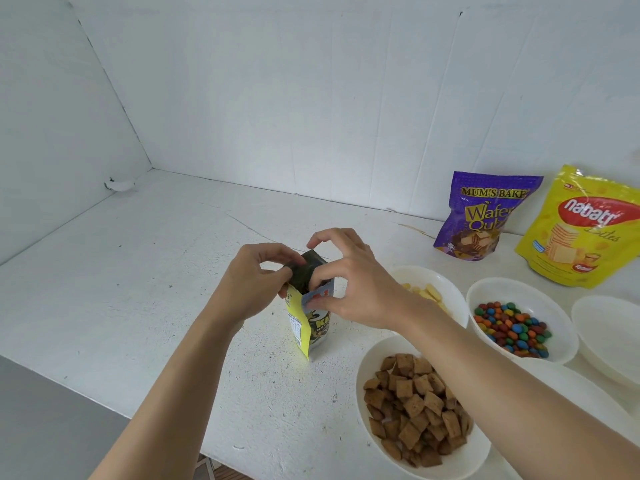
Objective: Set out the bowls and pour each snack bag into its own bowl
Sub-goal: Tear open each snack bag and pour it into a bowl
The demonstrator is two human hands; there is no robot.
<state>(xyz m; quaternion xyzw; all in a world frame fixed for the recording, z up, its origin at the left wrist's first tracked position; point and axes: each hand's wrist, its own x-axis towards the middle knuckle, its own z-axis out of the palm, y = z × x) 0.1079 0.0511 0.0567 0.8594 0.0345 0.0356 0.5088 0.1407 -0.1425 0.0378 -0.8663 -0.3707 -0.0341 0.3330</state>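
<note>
Risk: left hand (251, 284) & right hand (353, 282) both pinch top of upright yellow bag (311, 329); uneven tug could tip it imo, spilling snacks onto table (138, 271).

Head camera, single view (wide-angle): sits on my head, faces forward and down, close above the white table (145, 271), wall (311, 98) behind.

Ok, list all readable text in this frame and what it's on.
"MUM'S BAKE", "Wafer Qub" (line ends cut off by the bag's curve): purple bag.
"nabati", "Bites": yellow bag.
small bag in the middle: a large "K", the rest hidden; the fine print on its side is too small to read.
</note>
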